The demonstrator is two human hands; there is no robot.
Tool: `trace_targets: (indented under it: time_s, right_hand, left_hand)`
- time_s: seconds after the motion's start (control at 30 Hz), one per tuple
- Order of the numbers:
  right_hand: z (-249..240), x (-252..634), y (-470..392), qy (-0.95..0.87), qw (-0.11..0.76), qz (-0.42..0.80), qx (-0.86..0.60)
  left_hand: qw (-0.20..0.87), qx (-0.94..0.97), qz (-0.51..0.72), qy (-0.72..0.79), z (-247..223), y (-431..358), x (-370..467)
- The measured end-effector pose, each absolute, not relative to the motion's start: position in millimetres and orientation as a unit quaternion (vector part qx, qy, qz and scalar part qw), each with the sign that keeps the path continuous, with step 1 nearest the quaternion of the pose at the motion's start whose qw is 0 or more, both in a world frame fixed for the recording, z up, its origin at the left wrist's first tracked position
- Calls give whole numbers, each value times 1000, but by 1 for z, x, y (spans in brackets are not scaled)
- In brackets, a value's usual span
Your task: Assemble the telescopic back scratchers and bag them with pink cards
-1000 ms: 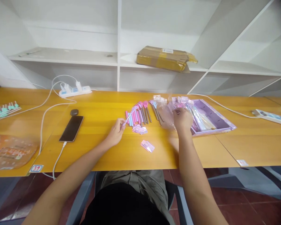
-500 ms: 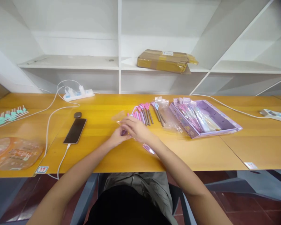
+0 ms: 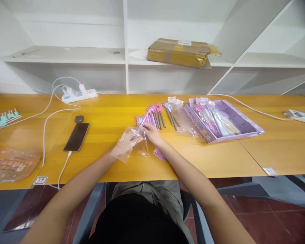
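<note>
A purple back scratcher (image 3: 143, 118) with a thin metal shaft and a hand-shaped head slants up and away between my two hands. The fingers of my left hand (image 3: 125, 144) are closed around its lower end, partly behind a clear plastic bag (image 3: 124, 154). That bag drapes over the hand, and clear film also hangs between the hands. My right hand (image 3: 154, 135) pinches near the shaft, its fingertips partly hidden. Just beyond lie several pink and purple back scratchers (image 3: 159, 113), with blue-headed ones (image 3: 170, 112) to their right. Purple printed cards (image 3: 159, 154) rest by my right wrist.
Right of the hands is a purple display box (image 3: 234, 135) with bagged back scratchers, beside clear bags (image 3: 184, 122). A phone (image 3: 76, 137) on a charging cable, a power strip (image 3: 80, 96) and an orange pouch (image 3: 14, 164) are on the left. A taped carton (image 3: 180, 52) sits on the shelf.
My hands have opened apart slightly, and the back scratcher's shaft and head now show between them. The clear bag has spread over my left hand. The view has tilted down slightly.
</note>
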State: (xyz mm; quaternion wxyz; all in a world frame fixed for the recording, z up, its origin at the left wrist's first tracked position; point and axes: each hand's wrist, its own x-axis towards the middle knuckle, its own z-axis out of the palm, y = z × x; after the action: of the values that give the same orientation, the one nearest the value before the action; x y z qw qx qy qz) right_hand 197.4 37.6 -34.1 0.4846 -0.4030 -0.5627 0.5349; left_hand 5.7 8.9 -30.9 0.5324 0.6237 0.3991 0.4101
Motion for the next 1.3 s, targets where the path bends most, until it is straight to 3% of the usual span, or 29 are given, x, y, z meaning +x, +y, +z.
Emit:
trace_targets:
  time_s: [0.13, 0.2, 0.37, 0.57, 0.77, 1.3]
  right_hand:
    - [-19, 227, 42, -461, 612, 508, -393]
    - [-11, 242, 42, -458, 622, 510, -378]
    - [-2, 246, 25, -557, 469, 585, -357]
    - [1, 235, 10, -670, 309, 587, -332]
    - [12, 244, 5, -674, 304, 591, -323]
    - [-7, 241, 16, -808, 288, 366, -361]
  left_hand:
    - [542, 530, 505, 414, -26, 19, 3]
    - [572, 420, 570, 413, -24, 25, -1]
    - [595, 240, 666, 381, -17, 36, -15]
    - [581, 193, 688, 389, -14, 43, -24]
    - [565, 215, 688, 402, -13, 43, -25]
    - [591, 199, 669, 405, -13, 43, -21]
